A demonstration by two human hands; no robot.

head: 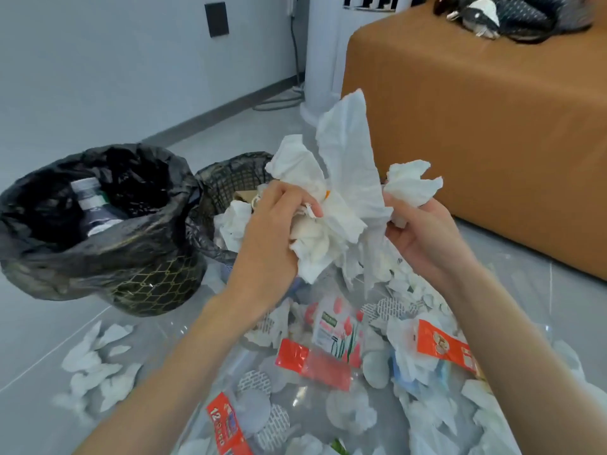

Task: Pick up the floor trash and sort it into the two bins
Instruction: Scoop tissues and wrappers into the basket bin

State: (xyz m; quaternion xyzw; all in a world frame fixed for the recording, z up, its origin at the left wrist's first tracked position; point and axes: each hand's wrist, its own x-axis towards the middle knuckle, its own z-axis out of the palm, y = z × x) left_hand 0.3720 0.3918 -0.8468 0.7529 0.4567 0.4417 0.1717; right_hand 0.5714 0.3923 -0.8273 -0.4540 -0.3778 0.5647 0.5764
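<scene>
Sorting paper: left grip (274, 231) clenches a big tissue wad (338, 178), right grip (423, 238) pinches a small tissue (412, 183); both should drop into the mesh bin (226, 175) holding paper, centre-left.

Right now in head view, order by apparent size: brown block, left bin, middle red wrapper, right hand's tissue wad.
1. brown block
2. left bin
3. middle red wrapper and tissue wad: alike, unranked.
</scene>
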